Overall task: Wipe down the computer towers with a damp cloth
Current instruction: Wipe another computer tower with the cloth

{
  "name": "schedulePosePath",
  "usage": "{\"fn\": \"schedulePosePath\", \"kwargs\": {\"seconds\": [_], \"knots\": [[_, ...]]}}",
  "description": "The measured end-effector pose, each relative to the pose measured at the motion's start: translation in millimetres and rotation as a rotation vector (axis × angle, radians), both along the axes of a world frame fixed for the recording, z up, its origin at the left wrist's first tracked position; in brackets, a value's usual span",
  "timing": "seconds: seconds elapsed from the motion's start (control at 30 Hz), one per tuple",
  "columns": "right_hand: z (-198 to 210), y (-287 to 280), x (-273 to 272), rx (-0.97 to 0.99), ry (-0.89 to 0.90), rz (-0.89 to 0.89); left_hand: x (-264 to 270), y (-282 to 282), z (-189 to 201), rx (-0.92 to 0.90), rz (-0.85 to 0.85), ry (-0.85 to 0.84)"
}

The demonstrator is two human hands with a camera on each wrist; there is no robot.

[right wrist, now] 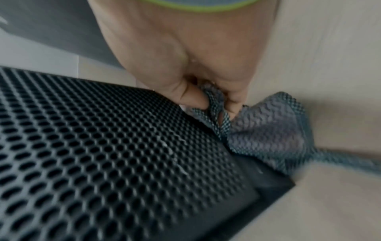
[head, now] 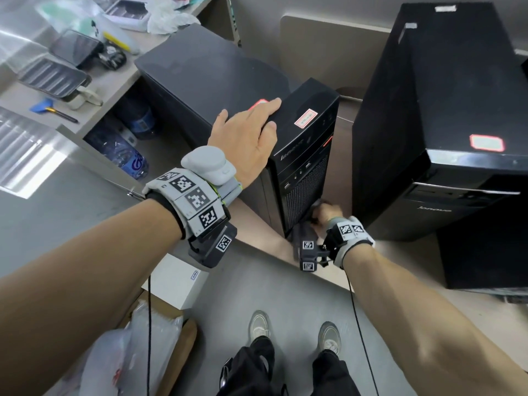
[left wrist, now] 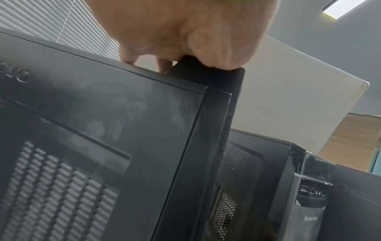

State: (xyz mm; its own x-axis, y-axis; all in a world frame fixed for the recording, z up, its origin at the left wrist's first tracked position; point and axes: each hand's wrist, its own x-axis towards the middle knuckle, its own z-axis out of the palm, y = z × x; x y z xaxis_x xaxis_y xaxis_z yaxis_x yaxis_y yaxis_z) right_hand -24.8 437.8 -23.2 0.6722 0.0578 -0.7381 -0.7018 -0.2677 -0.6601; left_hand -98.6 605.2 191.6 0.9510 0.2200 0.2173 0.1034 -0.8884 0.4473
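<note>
Your left hand [head: 248,135] lies on the top front edge of the middle tower [head: 303,155], fingers laid over the lid and thumb down the side, bracing it. Your right hand [head: 325,214] is down at the tower's lower front corner, fingers pinched on the cloth [right wrist: 266,130]. The two hands are well apart: one on top, one near the base.

Location: the middle tower stands on a pale low platform [head: 343,178], between a bigger tower [head: 445,110] to your right and another dark case [head: 200,70] on your left, under the desk [head: 94,110].

Handling, my read:
- Tower looks rigid, fairly heavy and tall for its width. It could tip if you scrub hard low down, so keep the top brace.
- The front is perforated mesh [right wrist: 103,146]. Use light pressure there, because the weave of the cloth may snag and damp could get into the holes.
- Side panel [left wrist: 103,130] shows dusty smears. It is flat and stiff, so long strokes should work.
- Cloth is soft, thin and floppy. A loose tail hangs clear of the grip; bunch it so it doesn't drag.
- Top stickers [head: 306,118]: go easy, the edges may lift.

Can't tell how damp the cloth is.
</note>
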Motion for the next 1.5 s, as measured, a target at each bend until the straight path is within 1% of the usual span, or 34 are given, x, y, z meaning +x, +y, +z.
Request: {"fn": "schedulePosePath", "kwargs": {"seconds": [0.07,0.1,0.2,0.23,0.27,0.37,0.43,0.47,0.53,0.57,0.6,0.63,0.73,0.77,0.87,0.93,1.0,1.07,1.13,1.2,1.23,1.33,1.37,1.43,1.5], "knots": [[5,-1,7,0.018,-0.004,-0.13,0,0,0,-0.001,0.005,-0.003],[3,2,4,0.021,-0.003,-0.115,0,0,1,0.002,0.006,-0.001],[-7,9,-16,0.041,0.028,0.115,0,1,0,0.007,0.003,-0.005],[-9,9,-22,0.056,0.046,0.153,-1,1,0,0.006,0.004,-0.008],[-6,10,-24,0.062,0.06,0.138,-2,2,0,0.005,0.006,-0.012],[2,5,-10,0.001,0.024,-0.033,-3,3,0,0.01,0.009,-0.005],[6,3,-5,0.045,0.018,-0.121,-3,2,1,0.017,0.008,-0.003],[5,3,-7,0.056,0.019,-0.087,-2,2,1,0.017,0.006,0.0],[3,6,-21,0.045,0.036,0.101,-3,1,1,0.014,0.007,0.001],[1,8,-27,0.036,0.044,0.166,-3,1,1,0.011,0.009,-0.001],[2,8,-31,0.021,0.026,0.192,-3,1,1,0.006,0.009,-0.006],[7,9,-33,0.015,0.008,0.164,-3,1,0,0.007,0.007,-0.004],[28,11,-32,0.046,-0.044,-0.025,-3,1,1,0.005,0.008,-0.015],[37,12,-32,0.075,-0.058,-0.031,-3,1,1,0.004,0.007,-0.019],[56,11,-42,0.263,-0.036,-0.037,-3,0,-1,-0.005,0.001,-0.018],[55,14,-49,0.271,-0.005,-0.012,-3,1,-1,-0.002,0.003,-0.022],[55,16,-54,0.223,0.013,0.023,-3,-1,0,-0.002,0.004,-0.022],[60,19,-55,0.187,-0.024,0.062,-2,-1,1,-0.009,-0.001,-0.013],[67,21,-52,0.196,-0.076,0.088,-1,-1,1,-0.009,0.003,-0.019],[70,20,-54,0.209,-0.078,0.098,-1,-1,0,-0.014,0.005,-0.019],[70,19,-55,0.181,-0.077,0.113,-1,-2,1,-0.017,0.007,-0.023],[70,21,-60,0.004,-0.088,0.182,-1,-3,2,-0.013,0.01,-0.024],[73,21,-62,-0.004,-0.112,0.187,-1,-3,2,-0.012,0.009,-0.017],[87,21,-58,0.063,-0.213,0.171,0,-2,1,-0.014,0.013,-0.016],[102,16,-49,0.152,-0.325,0.117,-1,-3,0,-0.011,0.014,-0.026]]}}
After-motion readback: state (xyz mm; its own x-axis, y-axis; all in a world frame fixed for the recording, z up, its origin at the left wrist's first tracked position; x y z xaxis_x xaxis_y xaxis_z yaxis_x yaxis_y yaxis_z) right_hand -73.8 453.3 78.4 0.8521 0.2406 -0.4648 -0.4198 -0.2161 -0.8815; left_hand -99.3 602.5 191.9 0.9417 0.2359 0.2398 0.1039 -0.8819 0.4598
